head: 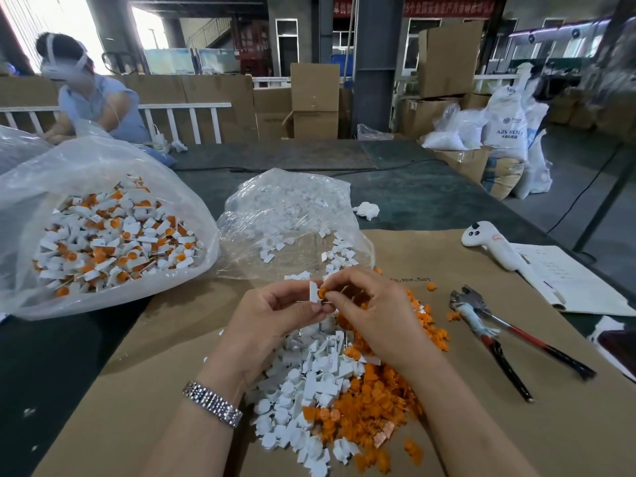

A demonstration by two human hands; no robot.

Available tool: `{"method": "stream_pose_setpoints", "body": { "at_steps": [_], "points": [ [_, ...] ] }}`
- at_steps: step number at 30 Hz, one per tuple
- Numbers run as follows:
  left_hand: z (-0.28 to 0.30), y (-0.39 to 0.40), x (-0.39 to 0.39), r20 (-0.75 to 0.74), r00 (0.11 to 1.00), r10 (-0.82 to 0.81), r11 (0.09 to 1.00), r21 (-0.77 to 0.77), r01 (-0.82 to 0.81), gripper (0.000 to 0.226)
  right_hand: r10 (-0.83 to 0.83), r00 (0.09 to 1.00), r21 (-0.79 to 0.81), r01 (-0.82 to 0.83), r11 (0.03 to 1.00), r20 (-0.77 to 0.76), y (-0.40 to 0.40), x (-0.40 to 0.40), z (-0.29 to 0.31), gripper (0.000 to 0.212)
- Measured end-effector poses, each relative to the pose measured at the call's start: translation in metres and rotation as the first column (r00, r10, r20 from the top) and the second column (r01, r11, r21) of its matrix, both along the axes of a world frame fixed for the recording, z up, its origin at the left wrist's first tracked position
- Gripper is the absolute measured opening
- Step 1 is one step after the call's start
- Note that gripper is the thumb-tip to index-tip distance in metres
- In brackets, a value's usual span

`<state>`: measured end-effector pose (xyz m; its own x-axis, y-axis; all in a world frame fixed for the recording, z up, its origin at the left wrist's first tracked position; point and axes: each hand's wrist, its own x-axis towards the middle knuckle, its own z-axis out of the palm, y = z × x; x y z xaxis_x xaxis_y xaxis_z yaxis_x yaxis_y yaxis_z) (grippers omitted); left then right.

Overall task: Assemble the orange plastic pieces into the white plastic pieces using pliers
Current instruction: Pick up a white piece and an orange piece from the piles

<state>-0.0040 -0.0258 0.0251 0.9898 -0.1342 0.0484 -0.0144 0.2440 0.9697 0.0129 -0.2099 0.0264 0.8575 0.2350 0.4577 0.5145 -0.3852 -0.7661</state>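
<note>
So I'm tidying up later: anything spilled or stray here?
A few orange pieces lie apart from the main pile, near the pliers. White bits are scattered left on the brown paper. Nothing looks damaged.

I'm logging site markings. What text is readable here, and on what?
"ABS RESIN": white sack, right background.
Red banner overhead: Chinese characters, too blurred to read.
Brown paper: upside-down print, too small to read.
Sheet: handwriting, illegible.
</note>
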Motion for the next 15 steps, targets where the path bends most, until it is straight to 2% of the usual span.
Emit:
{"method": "stream_pose_setpoints", "body": {
  "at_steps": [7,11,15],
  "points": [
    [0.0018,0.0048,-0.0023,-0.082,0.992,-0.092,0.995,-0.044,0.089,0.037,-0.015,0.999,-0.046,0.017,0.999,0.034,-0.0011,0.0014,-0.0009,0.011],
    [0.0040,0.0026,-0.0027,-0.056,0.998,-0.013,0.996,0.085,0.018,0.038,-0.023,0.997,-0.080,0.029,0.996,0.072,-0.0002,0.0002,0.0001,0.011],
    [0.0022,0.0062,0.0000,-0.142,0.988,-0.056,0.995,-0.085,0.044,0.038,-0.018,0.997,-0.112,0.026,0.993,0.078,-0.0005,-0.0003,0.0010,0.009]
  ]
}}
